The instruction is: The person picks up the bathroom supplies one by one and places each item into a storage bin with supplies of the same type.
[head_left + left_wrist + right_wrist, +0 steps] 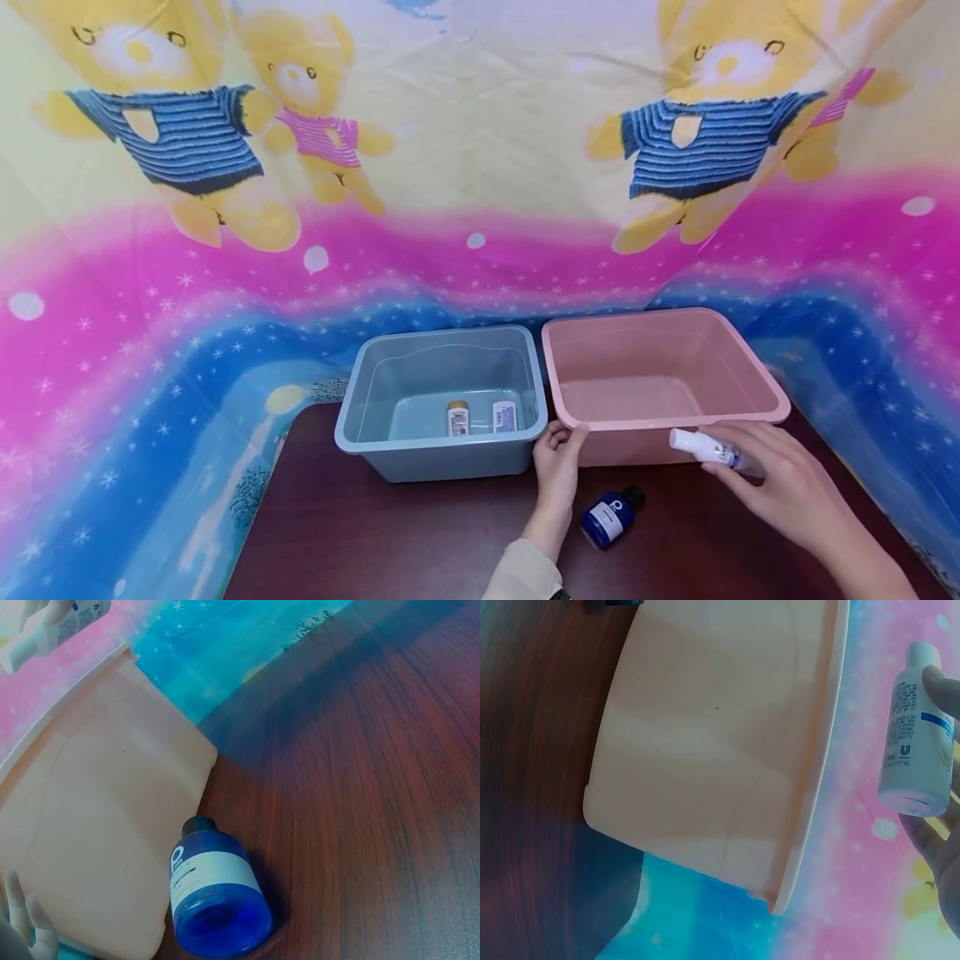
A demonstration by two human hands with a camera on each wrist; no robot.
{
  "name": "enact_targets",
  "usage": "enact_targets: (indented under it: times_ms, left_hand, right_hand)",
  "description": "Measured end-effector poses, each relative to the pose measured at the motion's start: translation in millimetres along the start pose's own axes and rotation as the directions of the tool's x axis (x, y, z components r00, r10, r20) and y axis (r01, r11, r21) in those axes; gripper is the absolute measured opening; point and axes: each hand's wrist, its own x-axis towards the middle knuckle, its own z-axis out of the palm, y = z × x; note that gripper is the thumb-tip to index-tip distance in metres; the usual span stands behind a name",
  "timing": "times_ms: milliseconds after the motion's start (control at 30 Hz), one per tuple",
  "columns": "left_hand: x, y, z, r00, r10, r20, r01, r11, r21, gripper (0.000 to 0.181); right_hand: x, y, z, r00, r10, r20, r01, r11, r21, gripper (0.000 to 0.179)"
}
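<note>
My right hand (780,475) holds a small white bottle (708,447) with a white cap, in front of the pink basin's (750,419) front rim. In the right wrist view, thumb and fingers grip the bottle (916,742); printed text and a blue stripe show on it. My left hand (558,467) is at the pink basin's near left corner, its fingertips right at the rim. The left wrist view shows its fingers (41,930) extended against the basin's wall. A dark blue bottle (606,518) with a black cap and white label lies on the table between my hands.
Left of the pink basin stands a blue-grey basin (442,457). Inside it are a white bottle with a gold cap (458,418) and another white bottle (505,417). Both basins stand on a dark wooden table (360,533), before a bear-printed cloth (480,167).
</note>
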Motion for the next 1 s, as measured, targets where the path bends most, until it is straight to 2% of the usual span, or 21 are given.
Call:
enact_targets:
  times_ms: [100,500,1000]
  left_hand:
    - [-0.6,0.2,-0.1,1.000,0.001,0.001,-0.001,1.000,-0.002,0.023]
    - [-2.0,0.6,0.6,1.000,-0.009,-0.003,0.009,1.000,-0.007,0.023]
    - [-0.6,0.4,0.1,1.000,-0.020,-0.001,0.020,1.000,-0.003,0.024]
  right_hand:
    - [0.3,1.6,-1.2,1.000,-0.004,-0.005,0.004,1.000,0.006,0.063]
    - [4.3,6.0,-2.2,1.000,-0.022,0.011,0.022,1.000,0.008,0.061]
    - [11.4,10.7,2.6,0.998,-0.049,-0.035,0.048,0.999,-0.003,0.064]
